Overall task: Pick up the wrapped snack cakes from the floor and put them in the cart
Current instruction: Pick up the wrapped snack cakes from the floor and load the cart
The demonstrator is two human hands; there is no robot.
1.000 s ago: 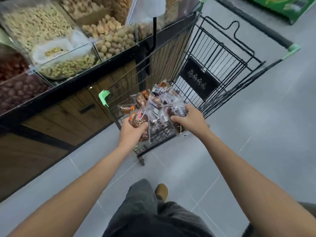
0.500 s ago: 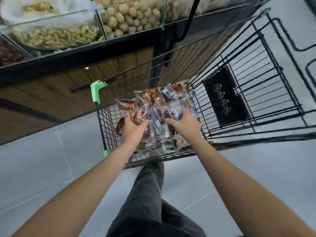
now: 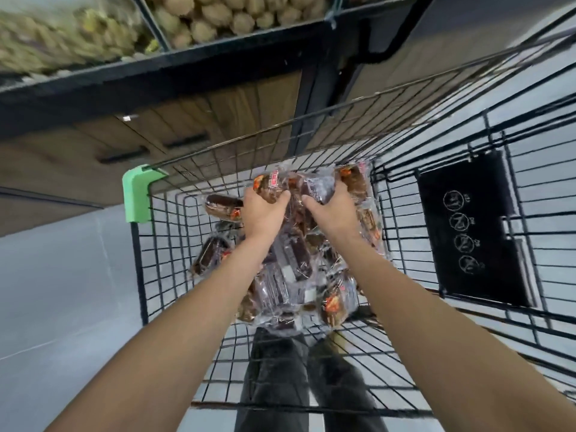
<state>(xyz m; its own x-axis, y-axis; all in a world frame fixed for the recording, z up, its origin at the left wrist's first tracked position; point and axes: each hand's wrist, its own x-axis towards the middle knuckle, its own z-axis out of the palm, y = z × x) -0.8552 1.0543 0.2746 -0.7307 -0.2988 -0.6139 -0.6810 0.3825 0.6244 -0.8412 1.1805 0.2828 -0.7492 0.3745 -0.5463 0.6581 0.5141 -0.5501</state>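
Both my arms reach down into the black wire cart. A big bunch of clear-wrapped brown snack cakes hangs inside its basket, held from above. My left hand grips the wrapped cakes at the top left of the bunch. My right hand grips the wrappers at the top right. Two more wrapped cakes stick out on the left side of the bunch, near the cart's front wall. The bottom of the bunch is low in the basket; whether it touches the wire floor I cannot tell.
A green plastic corner guard caps the cart's front left corner. A black child-seat panel stands at the right. A wooden display counter with bins of bulk snacks is right behind the cart. Grey tiled floor lies to the left.
My view has moved over the cart and both hands have carried the bunch of cakes from above the near rim down into the basket.
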